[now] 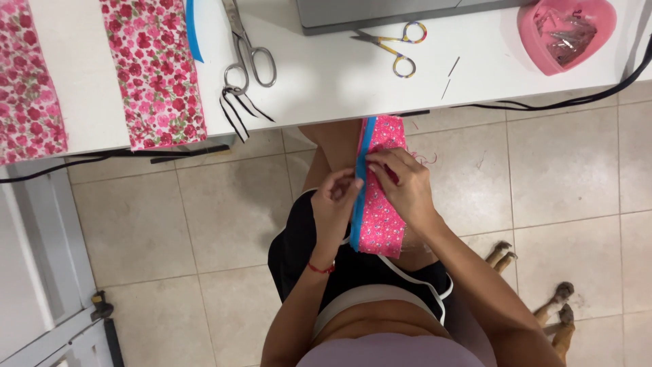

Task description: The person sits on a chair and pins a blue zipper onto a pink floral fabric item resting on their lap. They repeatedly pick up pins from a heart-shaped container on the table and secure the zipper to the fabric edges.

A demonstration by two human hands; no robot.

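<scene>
The pink cloth (382, 204) w/ a blue strip (360, 190) on its edge lies on the lap, long way pointing up to the table (326, 75). The left hand (334, 204) pinches the strip, fingers closed. The right hand (406, 183) lies on the cloth, fingertips pinching by the strip too. Both hands touch it.

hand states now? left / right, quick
Left hand: closed, pinching the blue strip edging the pink floral fabric piece.
Right hand: closed, gripping the same fabric piece.
</scene>
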